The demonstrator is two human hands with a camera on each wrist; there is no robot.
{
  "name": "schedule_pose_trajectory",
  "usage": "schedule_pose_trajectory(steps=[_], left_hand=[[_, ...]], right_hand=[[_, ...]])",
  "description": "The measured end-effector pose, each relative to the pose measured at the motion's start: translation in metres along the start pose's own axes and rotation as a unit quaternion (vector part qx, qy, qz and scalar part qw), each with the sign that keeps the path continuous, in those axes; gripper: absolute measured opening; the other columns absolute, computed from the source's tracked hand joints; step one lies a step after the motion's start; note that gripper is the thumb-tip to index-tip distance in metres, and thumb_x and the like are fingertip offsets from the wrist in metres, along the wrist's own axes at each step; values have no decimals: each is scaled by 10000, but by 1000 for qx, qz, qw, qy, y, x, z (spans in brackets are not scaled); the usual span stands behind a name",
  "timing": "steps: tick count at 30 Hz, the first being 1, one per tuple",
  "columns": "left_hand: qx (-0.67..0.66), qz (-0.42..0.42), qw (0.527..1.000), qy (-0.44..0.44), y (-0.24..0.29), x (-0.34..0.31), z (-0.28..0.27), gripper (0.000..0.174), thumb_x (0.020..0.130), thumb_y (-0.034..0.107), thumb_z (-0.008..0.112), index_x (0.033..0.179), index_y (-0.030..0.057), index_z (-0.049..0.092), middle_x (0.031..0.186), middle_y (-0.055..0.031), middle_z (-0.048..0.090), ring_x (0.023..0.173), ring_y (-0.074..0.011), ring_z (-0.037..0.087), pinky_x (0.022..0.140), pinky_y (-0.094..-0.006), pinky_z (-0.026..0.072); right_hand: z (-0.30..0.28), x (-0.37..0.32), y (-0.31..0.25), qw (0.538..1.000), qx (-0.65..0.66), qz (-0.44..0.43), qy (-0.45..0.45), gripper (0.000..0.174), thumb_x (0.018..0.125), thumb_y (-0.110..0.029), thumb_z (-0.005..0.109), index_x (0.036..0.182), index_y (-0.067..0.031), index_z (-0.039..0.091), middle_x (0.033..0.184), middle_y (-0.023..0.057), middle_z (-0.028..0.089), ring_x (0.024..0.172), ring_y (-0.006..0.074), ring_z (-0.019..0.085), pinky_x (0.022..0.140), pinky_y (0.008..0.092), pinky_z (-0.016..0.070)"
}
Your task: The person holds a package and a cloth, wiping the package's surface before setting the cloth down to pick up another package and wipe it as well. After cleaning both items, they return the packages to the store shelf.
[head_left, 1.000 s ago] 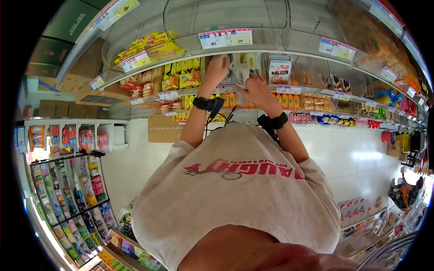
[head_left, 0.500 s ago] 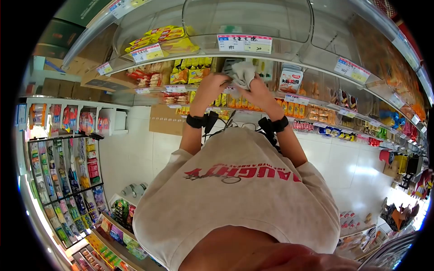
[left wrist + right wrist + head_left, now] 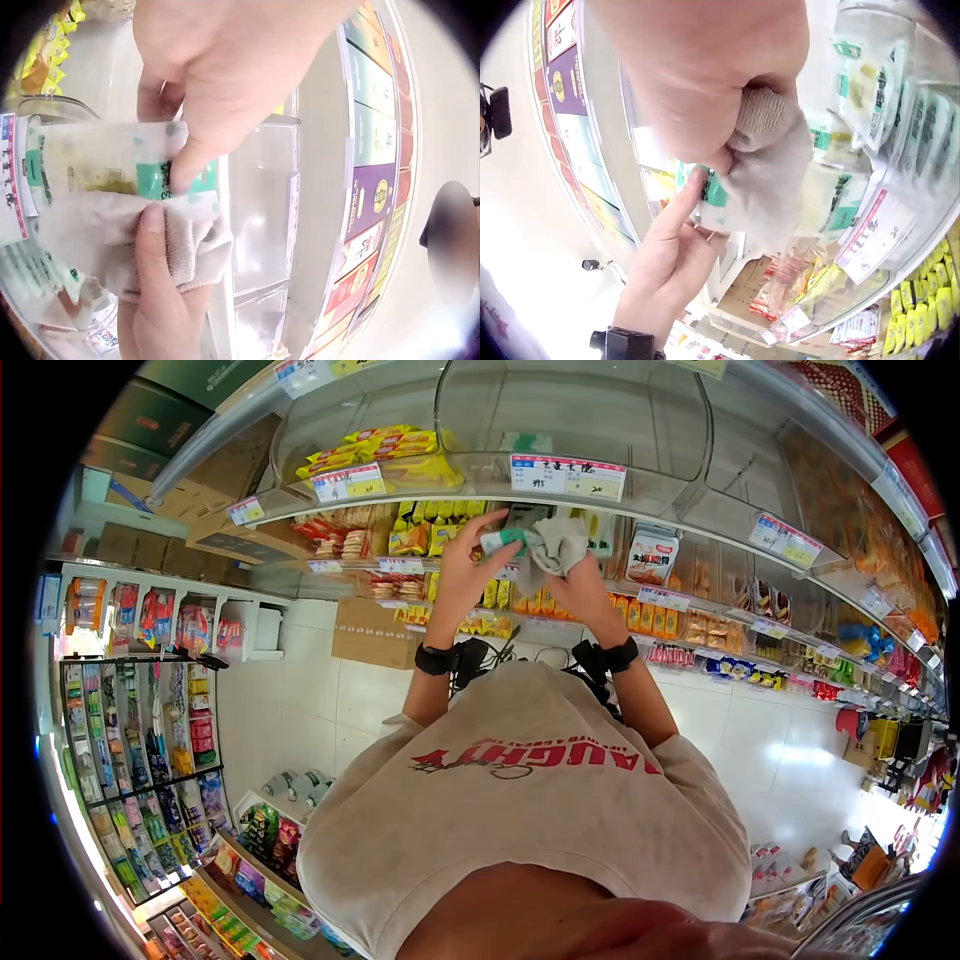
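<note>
My left hand (image 3: pixel 465 565) pinches a clear-and-white snack packet (image 3: pixel 97 161) with green print, thumb on one face near its end. In my right hand (image 3: pixel 585 595) is a crumpled grey cloth (image 3: pixel 558 545), gripped and laid against the packet's face. The left wrist view shows the right thumb pressing the cloth over the lower part of the packet. Both hands are held in front of the shelf, close to a clear bin of similar green-and-white packets (image 3: pixel 866 90). The cloth hides part of the packet.
Clear plastic bins with price tags (image 3: pixel 568 477) line the shelf edge just above the hands. Yellow snack packs (image 3: pixel 410 538) stand left of them, and a white-and-red pack (image 3: pixel 652 553) to the right. A cardboard box (image 3: pixel 375 633) sits on the floor below.
The hands have come away from the bin toward the body. The packet's green end now shows in the left hand, with the cloth held to its right. The head view has shifted slightly.
</note>
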State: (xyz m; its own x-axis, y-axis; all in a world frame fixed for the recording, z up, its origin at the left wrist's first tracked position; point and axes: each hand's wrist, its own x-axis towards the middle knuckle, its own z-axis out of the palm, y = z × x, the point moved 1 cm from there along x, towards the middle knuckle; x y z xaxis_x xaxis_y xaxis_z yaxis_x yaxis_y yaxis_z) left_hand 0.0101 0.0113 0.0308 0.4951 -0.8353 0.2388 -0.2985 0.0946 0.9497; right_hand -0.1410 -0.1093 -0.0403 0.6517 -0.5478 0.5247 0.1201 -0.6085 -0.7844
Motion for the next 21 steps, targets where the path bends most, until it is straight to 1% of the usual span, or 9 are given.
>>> schedule_pose_trajectory(steps=[2,3,5,6,9,12,15,18,21], left_hand=[[-86,3,996,-11,0,-1,4,404,881,118,767,1241,10,619,1087,-68,695,1003,-120,641,860,-257,494],[-29,19,999,-10,-2,-3,4,379,877,124,769,1209,0,635,1065,-87,703,984,-123,650,853,-263,499],[83,54,995,-9,-10,-5,4,335,868,136,772,1146,-20,668,1021,-124,720,947,-128,669,840,-275,509],[95,32,994,-40,-12,-9,1,262,885,168,759,1027,-35,676,899,-120,671,817,-119,615,725,-273,488],[16,-44,997,-54,-23,-17,7,258,898,177,743,908,-56,632,788,-97,563,700,-125,498,622,-273,420],[29,21,999,-36,-24,-24,12,217,935,130,681,925,-57,572,738,-83,454,657,-123,391,578,-278,367],[49,67,996,20,-19,-30,16,121,959,59,606,943,-44,545,713,-102,426,640,-119,372,576,-286,361],[14,48,997,56,-18,-36,19,111,986,70,583,965,-30,539,703,-117,424,638,-132,355,564,-301,353],[38,69,991,109,-23,-32,16,180,1002,139,605,942,-23,556,703,-105,456,642,-130,368,554,-299,346]], right_hand=[[0,-2,-1,999,22,2,43,423,901,-146,748,1244,2,548,1090,153,659,970,248,651,855,331,517],[1,0,-5,993,69,41,84,400,912,-136,735,1236,5,547,1094,137,657,974,219,639,850,324,513],[-1,3,-14,966,160,118,167,355,935,-118,711,1221,13,546,1103,104,653,983,163,615,838,309,504],[-10,8,-29,964,181,110,161,309,967,-127,678,1215,1,545,1114,54,630,950,117,579,804,284,492],[-9,10,-40,931,259,153,204,308,973,-151,679,1214,-19,542,1103,21,606,925,90,548,781,260,476],[-12,12,-59,901,302,230,211,339,976,-162,677,1247,-27,524,1111,-3,583,952,79,540,788,245,468],[2,6,-66,899,304,240,206,392,967,-145,684,1290,-27,496,1117,-5,578,990,77,536,801,241,467],[21,-5,-63,896,352,210,171,449,949,-124,696,1324,-25,471,1123,-1,576,1004,83,548,805,252,484],[38,-18,-65,896,359,221,140,435,929,-93,706,1304,-21,496,1112,15,591,975,93,571,803,263,502]])
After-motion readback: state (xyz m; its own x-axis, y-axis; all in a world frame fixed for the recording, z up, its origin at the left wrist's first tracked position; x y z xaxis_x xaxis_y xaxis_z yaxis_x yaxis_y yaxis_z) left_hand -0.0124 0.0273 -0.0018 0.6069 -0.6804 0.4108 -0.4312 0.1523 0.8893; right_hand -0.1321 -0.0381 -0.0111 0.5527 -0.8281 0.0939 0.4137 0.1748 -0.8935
